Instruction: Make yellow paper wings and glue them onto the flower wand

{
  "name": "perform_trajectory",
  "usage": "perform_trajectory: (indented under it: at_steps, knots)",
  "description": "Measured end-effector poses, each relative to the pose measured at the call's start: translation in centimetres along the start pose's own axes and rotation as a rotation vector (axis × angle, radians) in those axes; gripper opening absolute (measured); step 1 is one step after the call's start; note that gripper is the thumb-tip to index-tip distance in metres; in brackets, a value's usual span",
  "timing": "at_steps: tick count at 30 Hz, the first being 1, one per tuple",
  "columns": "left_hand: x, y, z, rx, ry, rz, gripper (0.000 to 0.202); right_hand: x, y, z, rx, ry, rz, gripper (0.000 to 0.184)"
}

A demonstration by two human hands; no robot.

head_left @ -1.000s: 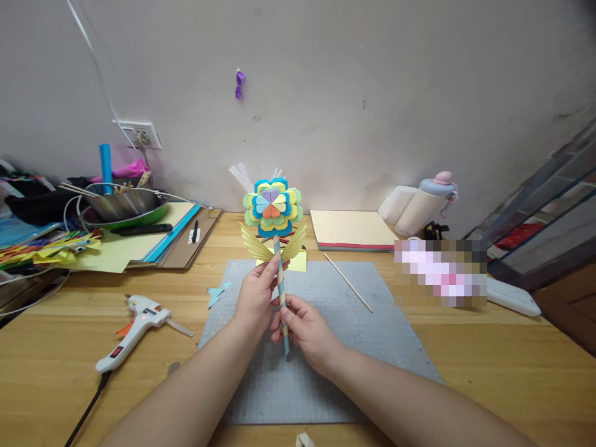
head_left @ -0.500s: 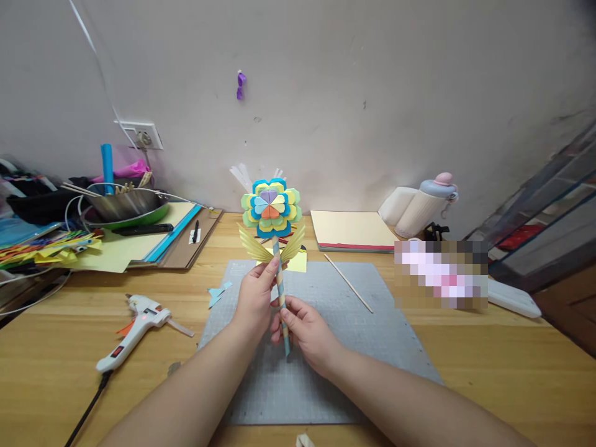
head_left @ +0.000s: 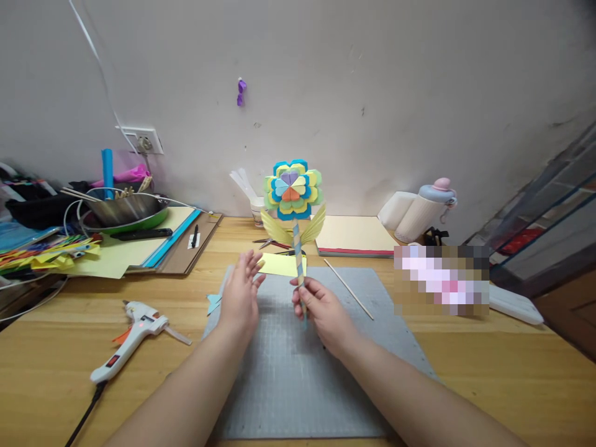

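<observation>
My right hand [head_left: 321,310] is closed round the striped stem of a paper flower [head_left: 292,191], holding it upright above the grey cutting mat [head_left: 298,372]. The flower head is layered in blue, yellow and green petals, with two yellow paper wings just below it. My left hand [head_left: 241,292] hovers to the left of the stem, fingers stretched out and apart, holding nothing. A yellow paper piece [head_left: 279,265] lies on the mat behind the hands.
A white glue gun [head_left: 133,329] lies on the wooden table at left, cord running to the front edge. A metal pan [head_left: 123,208], coloured paper and cardboard crowd the back left. A thin wooden stick [head_left: 348,280], a paper pad [head_left: 354,236] and a bottle [head_left: 426,208] are at right.
My left hand has let go of the stem and opened. My right hand has carried the flower up and to the right.
</observation>
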State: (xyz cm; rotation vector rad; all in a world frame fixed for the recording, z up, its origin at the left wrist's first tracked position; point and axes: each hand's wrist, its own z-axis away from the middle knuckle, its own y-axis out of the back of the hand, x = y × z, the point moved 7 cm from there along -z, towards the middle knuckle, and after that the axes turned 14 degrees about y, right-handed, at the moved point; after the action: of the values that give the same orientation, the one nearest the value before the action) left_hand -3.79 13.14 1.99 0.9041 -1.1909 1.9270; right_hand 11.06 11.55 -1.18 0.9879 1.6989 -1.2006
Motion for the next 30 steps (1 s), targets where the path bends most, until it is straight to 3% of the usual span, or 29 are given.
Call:
perform_trajectory:
  at_steps: [3,6,10,13,20,25,30]
  knots:
    - [1.2,2.7,-0.4,0.106,0.01,-0.013,0.028,-1.9,2.6,-1.7,0.014,0.026,0.126,0.034]
    - [1.6,4.8,-0.1,0.131,-0.013,-0.079,0.026,-3.0,5.5,-2.5,0.023,0.038,0.264,0.034]
    - [0.8,6.0,0.4,0.133,-0.043,-0.225,0.023,-3.0,8.9,-2.0,0.03,0.026,0.435,0.036]
    - [1.1,6.4,0.5,0.176,-0.113,-0.264,0.022,-2.8,10.2,-0.7,0.005,0.017,0.53,0.033]
    - [5.2,9.2,1.4,0.407,-0.445,-0.17,0.026,-1.8,8.6,2.2,-0.305,0.043,0.949,0.026]
    - [5.3,9.3,2.0,0.416,-0.567,-0.204,0.028,-0.8,7.4,2.8,-0.356,0.06,0.921,0.031]
    - [5.0,8.8,2.4,0.464,-0.61,-0.378,0.029,-0.1,7.8,2.5,-0.369,0.013,0.873,0.033]
